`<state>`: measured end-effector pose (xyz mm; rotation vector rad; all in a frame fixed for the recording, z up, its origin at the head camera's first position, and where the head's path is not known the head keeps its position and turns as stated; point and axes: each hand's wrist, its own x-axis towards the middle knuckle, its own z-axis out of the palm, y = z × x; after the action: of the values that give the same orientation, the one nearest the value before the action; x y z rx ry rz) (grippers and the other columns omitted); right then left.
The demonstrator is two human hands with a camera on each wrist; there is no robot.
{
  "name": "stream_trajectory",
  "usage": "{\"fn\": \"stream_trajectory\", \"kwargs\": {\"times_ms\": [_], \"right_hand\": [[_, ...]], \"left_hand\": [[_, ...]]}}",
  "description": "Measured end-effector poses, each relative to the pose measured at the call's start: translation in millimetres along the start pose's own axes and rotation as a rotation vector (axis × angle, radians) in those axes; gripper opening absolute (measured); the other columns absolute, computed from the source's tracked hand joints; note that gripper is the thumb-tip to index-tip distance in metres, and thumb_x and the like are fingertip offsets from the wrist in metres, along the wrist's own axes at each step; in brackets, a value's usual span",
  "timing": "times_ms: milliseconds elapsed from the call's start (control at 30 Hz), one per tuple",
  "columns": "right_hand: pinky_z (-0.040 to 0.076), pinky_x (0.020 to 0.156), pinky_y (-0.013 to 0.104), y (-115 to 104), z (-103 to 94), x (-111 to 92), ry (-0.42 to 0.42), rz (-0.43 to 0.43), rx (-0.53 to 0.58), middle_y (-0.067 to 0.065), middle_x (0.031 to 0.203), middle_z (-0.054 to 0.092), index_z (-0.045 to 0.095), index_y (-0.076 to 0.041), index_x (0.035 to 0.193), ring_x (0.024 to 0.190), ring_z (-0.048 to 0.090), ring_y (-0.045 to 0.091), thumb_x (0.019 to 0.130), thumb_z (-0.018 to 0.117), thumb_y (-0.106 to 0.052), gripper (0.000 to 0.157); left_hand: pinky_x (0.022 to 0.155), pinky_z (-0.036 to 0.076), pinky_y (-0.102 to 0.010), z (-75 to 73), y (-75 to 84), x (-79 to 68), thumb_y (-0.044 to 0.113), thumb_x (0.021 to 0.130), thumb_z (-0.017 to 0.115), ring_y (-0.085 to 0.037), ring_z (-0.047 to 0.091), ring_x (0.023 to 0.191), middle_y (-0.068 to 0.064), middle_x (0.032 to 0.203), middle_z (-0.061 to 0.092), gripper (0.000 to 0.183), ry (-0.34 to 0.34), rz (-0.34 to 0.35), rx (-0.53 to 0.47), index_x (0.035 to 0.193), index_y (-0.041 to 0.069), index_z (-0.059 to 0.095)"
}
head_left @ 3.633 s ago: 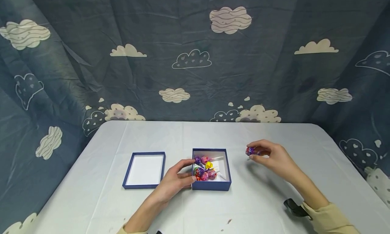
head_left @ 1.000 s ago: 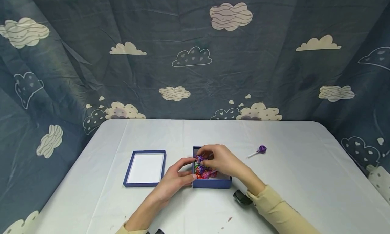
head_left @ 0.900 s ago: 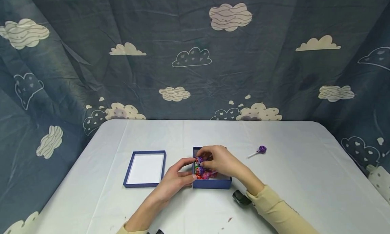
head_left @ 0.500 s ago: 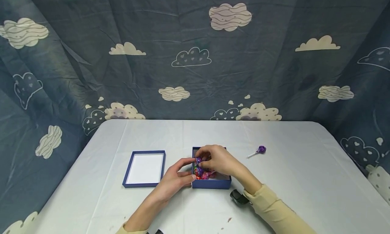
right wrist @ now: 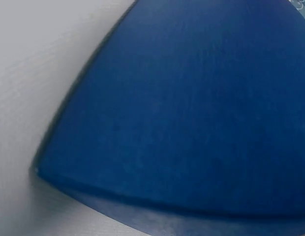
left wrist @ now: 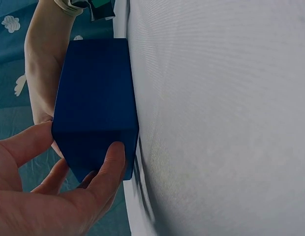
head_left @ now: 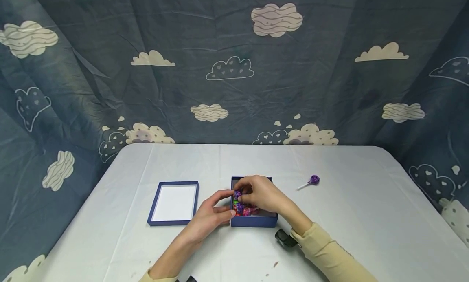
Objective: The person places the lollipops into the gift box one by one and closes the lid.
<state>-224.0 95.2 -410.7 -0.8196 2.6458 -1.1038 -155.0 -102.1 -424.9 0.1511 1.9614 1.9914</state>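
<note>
An open blue box (head_left: 254, 221) with a white inside stands at the middle of the table. Several wrapped lollipops (head_left: 247, 211) lie in it, partly covered by my right hand. My left hand (head_left: 209, 217) holds the box at its left side, thumb at the rim and fingers on the wall, as the left wrist view also shows. Reaching into the box from the right, my right hand (head_left: 264, 194) pinches a purple-wrapped lollipop (head_left: 237, 194) near the left wall; its stick is hidden. The right wrist view is filled by the blue box wall (right wrist: 192, 113), without fingers.
Left of the box lies its blue-edged lid (head_left: 174, 203), white inside up. One purple lollipop (head_left: 314, 180) rests on the white table (head_left: 348, 200) to the right, its stick pointing left. A dark curtain with clouds (head_left: 234, 90) hangs behind the table.
Since the earliest frame, a purple lollipop was set down on the right of the table and my right hand came back into the box. Lately it shifts only slightly left; my left hand stays.
</note>
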Motion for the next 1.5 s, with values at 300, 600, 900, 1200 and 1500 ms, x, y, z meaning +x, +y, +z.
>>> {"fn": "stream_trajectory", "kwargs": {"times_ms": [300,600,900,1200,1500], "right_hand": [[0.05,0.069,0.033,0,1.7,3,0.028,0.016,-0.027,-0.009,0.08,0.065,0.073,-0.016,0.099,0.074,0.06,0.011,0.082,0.076,-0.006,0.02],[0.05,0.07,0.034,0,1.6,1,0.017,0.026,0.015,-0.007,0.082,0.067,0.072,-0.016,0.1,0.075,0.062,0.011,0.084,0.075,-0.006,0.02],[0.05,0.069,0.034,0,0.8,2,0.016,0.032,0.025,-0.006,0.081,0.066,0.071,-0.015,0.1,0.075,0.061,0.013,0.084,0.074,-0.005,0.02],[0.053,0.071,0.031,1,-5.5,-2,0.038,0.019,0.094,-0.002,0.087,0.068,0.071,-0.009,0.107,0.08,0.063,0.014,0.088,0.071,-0.007,0.019],[0.053,0.078,0.033,0,-16.0,-10,0.068,-0.008,0.114,0.0,0.096,0.069,0.071,-0.008,0.109,0.086,0.064,0.015,0.09,0.07,-0.007,0.018]], "left_hand": [[0.088,0.053,-0.04,-0.6,1.4,0.2,0.006,0.089,0.068,-0.029,0.06,0.115,-0.017,0.153,0.031,0.053,0.005,-0.004,0.008,0.139,0.011,0.052],[0.087,0.053,-0.039,0.1,0.5,-0.2,0.005,0.089,0.068,-0.03,0.06,0.115,-0.017,0.154,0.031,0.053,0.0,-0.004,0.002,0.139,0.01,0.052],[0.088,0.053,-0.039,0.1,0.5,-0.4,0.005,0.089,0.067,-0.03,0.06,0.115,-0.017,0.153,0.031,0.052,-0.004,0.002,0.003,0.139,0.01,0.052],[0.087,0.053,-0.038,1.0,0.0,-1.1,0.006,0.09,0.067,-0.031,0.059,0.118,-0.015,0.152,0.035,0.052,-0.012,0.019,0.004,0.139,0.01,0.051],[0.087,0.054,-0.038,0.7,0.3,-1.2,0.006,0.09,0.067,-0.031,0.059,0.117,-0.016,0.152,0.035,0.052,-0.002,0.016,0.005,0.139,0.009,0.051]]}}
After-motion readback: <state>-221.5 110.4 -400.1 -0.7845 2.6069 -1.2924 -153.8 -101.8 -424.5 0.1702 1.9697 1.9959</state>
